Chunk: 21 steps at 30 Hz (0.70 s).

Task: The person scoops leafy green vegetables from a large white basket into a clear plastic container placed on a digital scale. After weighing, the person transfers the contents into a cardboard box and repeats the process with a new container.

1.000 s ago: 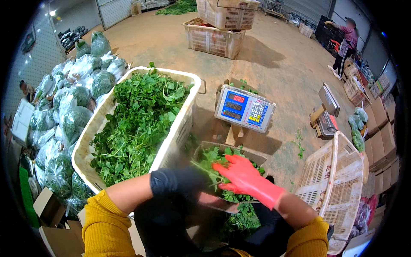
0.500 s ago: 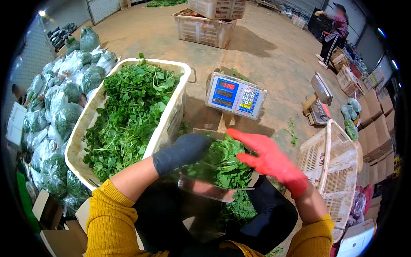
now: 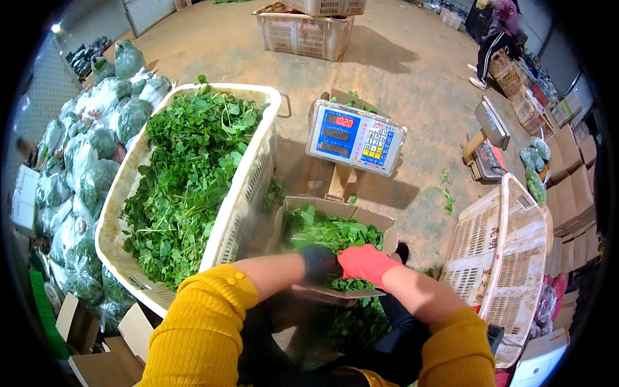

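A cardboard box point(image 3: 384, 221) of leafy greens point(image 3: 330, 231) stands in front of me, just below the scale's display point(image 3: 356, 137). At its near side, my right hand point(image 3: 366, 266) in a red glove has its fingers curled into the greens. My left hand point(image 3: 316, 263), in a dark glove, is right beside it over the same greens; motion smears its fingers. More greens point(image 3: 361, 322) show low down between my legs, partly hidden by the box and my arms. To the left is a large white crate point(image 3: 240, 222) heaped with loose greens point(image 3: 193, 180).
Bagged greens point(image 3: 84, 174) are piled at far left. White crates point(image 3: 500, 264) stand at right, with a second scale point(image 3: 485, 145) behind them. Stacked crates point(image 3: 306, 35) stand at the back. A person point(image 3: 496, 39) is at far right, near cartons point(image 3: 567, 174).
Both hands have come together low at the box's near side; the right moved down and left. More of the box shows. The scale's reading changed, and the distant person shifted in view.
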Motion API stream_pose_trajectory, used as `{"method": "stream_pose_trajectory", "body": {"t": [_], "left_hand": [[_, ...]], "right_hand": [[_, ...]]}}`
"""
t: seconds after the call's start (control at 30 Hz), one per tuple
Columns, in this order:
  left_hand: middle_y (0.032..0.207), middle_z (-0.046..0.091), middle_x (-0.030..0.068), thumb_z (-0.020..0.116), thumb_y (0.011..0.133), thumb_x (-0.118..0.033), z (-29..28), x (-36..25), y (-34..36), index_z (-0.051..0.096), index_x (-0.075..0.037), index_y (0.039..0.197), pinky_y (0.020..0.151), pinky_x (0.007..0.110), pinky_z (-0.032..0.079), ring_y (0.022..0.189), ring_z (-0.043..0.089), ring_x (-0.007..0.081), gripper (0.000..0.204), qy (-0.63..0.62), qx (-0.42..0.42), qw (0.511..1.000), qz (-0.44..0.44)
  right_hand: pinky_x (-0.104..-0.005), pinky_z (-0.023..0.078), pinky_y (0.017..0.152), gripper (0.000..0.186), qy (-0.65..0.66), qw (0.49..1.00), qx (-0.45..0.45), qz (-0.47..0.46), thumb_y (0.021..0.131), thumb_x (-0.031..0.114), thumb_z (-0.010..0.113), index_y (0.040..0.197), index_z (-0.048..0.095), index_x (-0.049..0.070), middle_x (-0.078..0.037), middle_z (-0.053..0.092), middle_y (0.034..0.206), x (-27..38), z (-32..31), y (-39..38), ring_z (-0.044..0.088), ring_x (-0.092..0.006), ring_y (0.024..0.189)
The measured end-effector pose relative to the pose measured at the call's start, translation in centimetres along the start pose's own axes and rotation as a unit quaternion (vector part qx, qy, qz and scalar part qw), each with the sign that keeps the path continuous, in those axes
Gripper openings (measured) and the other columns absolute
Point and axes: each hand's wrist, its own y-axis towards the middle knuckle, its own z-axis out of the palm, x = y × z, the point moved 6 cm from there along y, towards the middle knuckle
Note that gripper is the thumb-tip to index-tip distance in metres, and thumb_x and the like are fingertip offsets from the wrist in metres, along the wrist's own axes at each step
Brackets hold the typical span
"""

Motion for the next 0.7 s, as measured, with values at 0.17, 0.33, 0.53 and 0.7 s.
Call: {"method": "stream_pose_trajectory", "body": {"t": [0.17,0.33,0.53,0.7], "left_hand": [[0.093,0.062,0.0155,0.056,0.077,-0.036,-2.0,0.9,-0.4,0.064,-0.011,0.095,0.077,0.034,0.045,0.087,0.059,0.0263,0.032,-0.103,0.067,0.992,-0.012],[0.095,0.062,0.0142,0.055,0.079,-0.039,-4.4,0.3,-3.0,0.063,-0.009,0.099,0.078,0.035,0.045,0.086,0.060,0.0258,0.037,-0.041,0.166,0.985,0.031],[0.080,0.064,0.0092,0.060,0.082,-0.020,-23.2,-0.3,-11.5,0.061,0.000,0.091,0.069,0.030,0.048,0.071,0.059,0.0154,0.022,-0.269,-0.076,0.943,-0.179],[0.071,0.062,0.0077,0.058,0.086,-0.024,-26.0,4.0,-21.2,0.060,0.003,0.083,0.061,0.027,0.047,0.062,0.057,0.0125,0.027,-0.332,-0.386,0.810,-0.293]], "right_hand": [[-0.0418,0.046,0.078,0.031,0.020,0.995,0.010,0.096,0.078,0.026,0.058,0.102,0.058,0.006,-0.015,0.062,0.100,0.7,0.6,0.3,0.060,-0.0328,0.092],[-0.0393,0.046,0.077,0.039,0.086,0.996,-0.014,-0.004,0.078,0.029,0.059,0.109,0.054,0.006,-0.015,0.062,0.097,2.6,-5.3,-7.1,0.060,-0.0321,0.088],[-0.0270,0.048,0.056,0.030,0.430,0.874,-0.218,0.053,0.081,0.019,0.057,0.103,0.058,-0.002,-0.012,0.064,0.082,-2.0,-9.4,-16.7,0.061,-0.0144,0.061],[-0.0330,0.049,0.065,0.029,0.267,0.877,-0.399,0.025,0.080,0.023,0.060,0.093,0.062,-0.003,-0.015,0.064,0.084,-1.2,-10.4,-17.0,0.062,-0.0242,0.073]]}}
